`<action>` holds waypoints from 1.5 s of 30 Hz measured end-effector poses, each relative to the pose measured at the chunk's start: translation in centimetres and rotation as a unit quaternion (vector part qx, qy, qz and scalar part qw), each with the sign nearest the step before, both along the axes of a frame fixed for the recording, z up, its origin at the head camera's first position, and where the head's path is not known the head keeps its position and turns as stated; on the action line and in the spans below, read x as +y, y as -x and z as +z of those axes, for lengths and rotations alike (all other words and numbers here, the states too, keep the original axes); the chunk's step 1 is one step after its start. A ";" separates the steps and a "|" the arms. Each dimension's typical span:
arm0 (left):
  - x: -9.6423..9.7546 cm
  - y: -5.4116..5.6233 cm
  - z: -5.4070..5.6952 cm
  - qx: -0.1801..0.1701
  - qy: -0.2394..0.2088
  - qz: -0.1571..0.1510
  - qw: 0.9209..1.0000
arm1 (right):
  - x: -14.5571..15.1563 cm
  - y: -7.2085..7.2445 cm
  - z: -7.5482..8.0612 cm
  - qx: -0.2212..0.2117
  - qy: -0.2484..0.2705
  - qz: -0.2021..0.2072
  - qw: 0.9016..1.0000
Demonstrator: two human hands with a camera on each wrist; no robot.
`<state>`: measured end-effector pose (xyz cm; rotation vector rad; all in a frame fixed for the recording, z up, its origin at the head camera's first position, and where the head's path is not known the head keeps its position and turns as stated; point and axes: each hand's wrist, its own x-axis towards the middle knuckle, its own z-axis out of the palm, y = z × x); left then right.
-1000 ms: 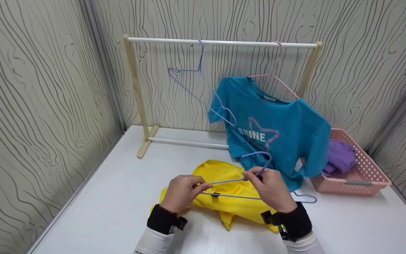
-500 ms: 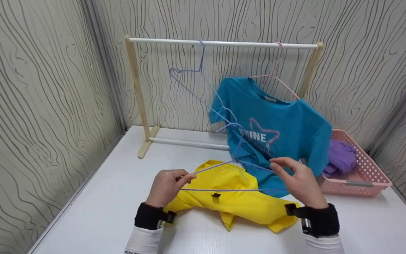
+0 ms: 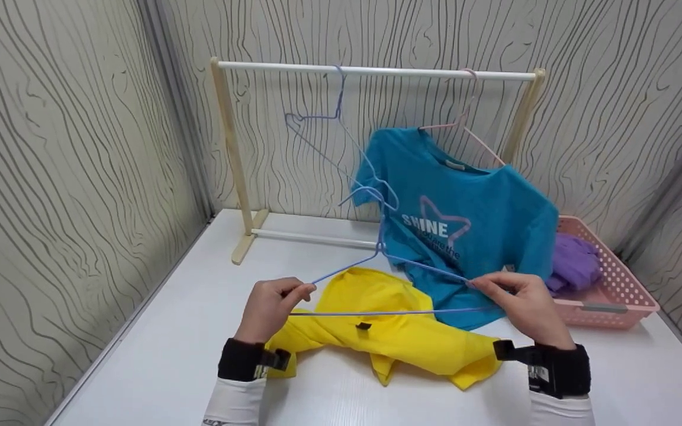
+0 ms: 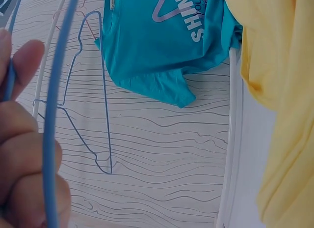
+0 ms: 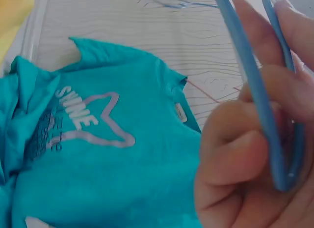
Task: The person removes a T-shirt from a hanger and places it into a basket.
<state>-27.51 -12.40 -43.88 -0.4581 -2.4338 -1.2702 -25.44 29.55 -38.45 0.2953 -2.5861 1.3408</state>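
A blue wire clothes hanger (image 3: 341,270) is held upright in front of me, its hook pointing up and to the left. My left hand (image 3: 270,309) pinches its left shoulder between thumb and fingers. On the other side my right hand (image 3: 524,305) pinches the right shoulder; in the right wrist view the bent end of the hanger (image 5: 277,174) lies against the palm. Behind and below the hanger, a yellow garment (image 3: 400,346) with a small black tag lies crumpled on the white table (image 3: 157,331).
A clothes rack (image 3: 282,69) stands at the back. From its rail hang another blue hanger (image 3: 317,117), bare, and a teal T-shirt (image 3: 471,189) on a pink hanger (image 3: 483,145). A pink basket (image 3: 613,319) with a purple garment (image 3: 575,263) stands at the right.
My right hand has moved from the hanger's neck out to its right shoulder. The left hand has shifted slightly left, and the hanger has risen and turned with its hook leftward.
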 end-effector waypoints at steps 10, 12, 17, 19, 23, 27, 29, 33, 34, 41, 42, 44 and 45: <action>0.4 0.2 -0.3 -0.002 -0.017 0.016 1.000 | -0.1 -0.5 0.1 0.018 0.022 0.003 1.000; 0.6 0.2 -0.3 0.006 -0.020 0.019 1.000 | -0.1 -0.5 0.2 0.020 0.018 -0.007 1.000; 1.0 0.1 -0.1 0.036 -0.015 0.025 0.999 | 0.1 -0.6 0.4 0.026 0.021 -0.018 0.999; 1.2 0.1 -0.1 0.055 0.005 0.037 0.998 | 0.3 -0.8 0.5 0.030 0.026 -0.027 0.999; 1.6 0.1 -0.3 0.070 0.061 0.084 0.992 | 1.1 -1.1 0.5 0.050 0.038 -0.054 0.997; 2.1 0.3 -0.9 0.072 0.125 0.141 0.979 | 1.8 -1.5 0.4 0.071 0.071 -0.099 0.990; 2.4 0.4 -1.3 0.079 0.157 0.160 0.971 | 1.9 -1.6 0.5 0.078 0.095 -0.128 0.984; 3.6 0.4 -2.1 0.075 0.192 0.157 0.966 | 1.8 -1.4 0.6 0.090 0.136 -0.186 0.969; 3.9 0.4 -2.4 0.066 0.197 0.149 0.967 | 1.7 -1.4 0.6 0.092 0.147 -0.200 0.964; 6.2 0.4 -4.1 -0.007 0.200 0.083 0.976 | 1.7 -1.2 0.7 0.107 0.196 -0.250 0.942; 6.4 0.4 -4.4 -0.017 0.201 0.074 0.977 | 1.7 -1.2 0.7 0.110 0.198 -0.251 0.941; 6.7 0.5 -4.9 -0.043 0.205 0.053 0.976 | 1.7 -1.2 0.7 0.116 0.197 -0.251 0.940; 6.8 0.5 -5.1 -0.058 0.208 0.043 0.976 | 1.7 -1.2 0.7 0.119 0.199 -0.250 0.940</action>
